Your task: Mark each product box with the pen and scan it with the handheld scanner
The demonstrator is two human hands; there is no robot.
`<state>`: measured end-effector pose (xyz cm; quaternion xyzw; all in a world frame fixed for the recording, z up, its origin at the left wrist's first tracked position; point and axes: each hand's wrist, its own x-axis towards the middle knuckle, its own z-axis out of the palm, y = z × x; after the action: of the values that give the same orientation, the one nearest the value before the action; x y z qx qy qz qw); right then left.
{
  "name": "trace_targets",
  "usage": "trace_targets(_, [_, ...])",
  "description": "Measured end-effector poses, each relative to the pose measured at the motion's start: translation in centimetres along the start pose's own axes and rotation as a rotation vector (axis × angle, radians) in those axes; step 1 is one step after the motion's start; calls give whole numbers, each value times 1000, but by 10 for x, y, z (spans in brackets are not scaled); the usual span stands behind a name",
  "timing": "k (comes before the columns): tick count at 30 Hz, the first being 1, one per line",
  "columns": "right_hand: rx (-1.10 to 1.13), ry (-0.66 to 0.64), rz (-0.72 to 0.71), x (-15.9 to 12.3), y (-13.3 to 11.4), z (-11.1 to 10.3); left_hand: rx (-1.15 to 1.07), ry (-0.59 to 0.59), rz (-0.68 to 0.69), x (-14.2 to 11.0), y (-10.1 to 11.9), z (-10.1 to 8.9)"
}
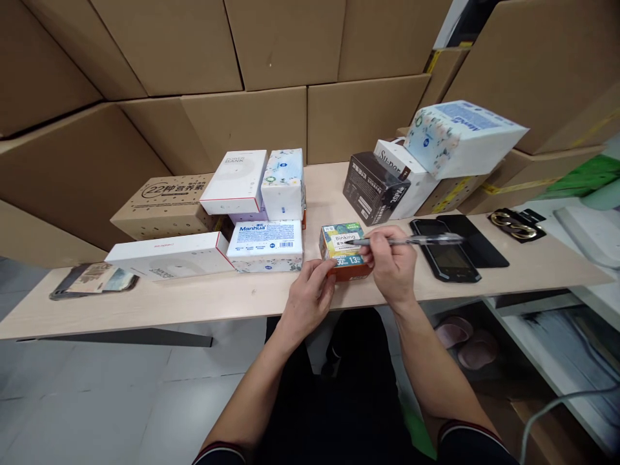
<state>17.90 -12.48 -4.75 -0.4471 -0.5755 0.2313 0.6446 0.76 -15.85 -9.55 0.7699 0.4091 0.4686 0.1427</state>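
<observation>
A small printed box [339, 228], marked "Binking", rests on the wooden table [253, 292] in front of me. My left hand [310, 294] is closed at its near left corner, with thumb and fingers pressed on the box. In my right hand [394, 263] is a pen [426, 239], pinched between thumb and fingers. The pen's tip points left, over the white label on top of the box; whether it touches cannot be seen. To the left of the box lies a Manhua tissue pack [265, 245].
A power bank box [236, 177], another tissue pack [285, 184] and a brown carton [155, 206] stand at left. Back right are a dark box [371, 187] and a tilted tissue pack [460, 139]. Black phones [445, 248] lie right. Cardboard boxes [252, 123] wall the back.
</observation>
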Motion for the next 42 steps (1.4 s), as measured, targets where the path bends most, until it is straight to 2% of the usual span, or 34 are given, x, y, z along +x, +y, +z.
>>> trace_targets(3, [51,255,21,-4,13,-14,-9,-1,-7,-1,0,0])
trace_targets(5, [-141,292,-35,-6,25,-32,-16,-8,-14,-1,-1,0])
trace_targets(7, [-471,147,-132,-8,37,-52,-17,-10,-17,-1,0,1])
trace_targets(9, [-779,-114,-200,-9,45,-68,-9,-3,-11,-1,0,1])
trace_targets(12, [-1098,-434,-171,-8,47,-75,5,13,3,-1,0,2])
trace_targets(15, [-1244,-560,-118,-4,43,-66,9,15,5,0,0,2])
trace_targets(19, [-1246,-618,-71,2,42,-54,16,4,-7,0,1,1])
trace_targets(21, [-1204,-589,-78,2,42,-56,18,6,-3,0,1,0])
trace_targets(23, [-1173,-464,-106,-1,41,-64,21,1,0,1,1,0])
trace_targets(26, [-1218,-99,-28,-11,40,-87,26,-2,2,1,2,-1])
trace_targets(28, [-1250,112,123,-18,42,-105,29,-2,3,1,2,0])
trace_targets(29, [-1247,164,204,-21,43,-113,30,-2,2,1,2,0])
trace_targets(32, [-1189,132,360,-26,50,-126,30,0,0,0,1,0])
trace_targets(36, [-1184,91,407,-24,51,-123,28,1,-3,0,0,1])
trace_targets(42, [-1201,26,451,-24,40,-115,12,-5,-10,-1,0,1])
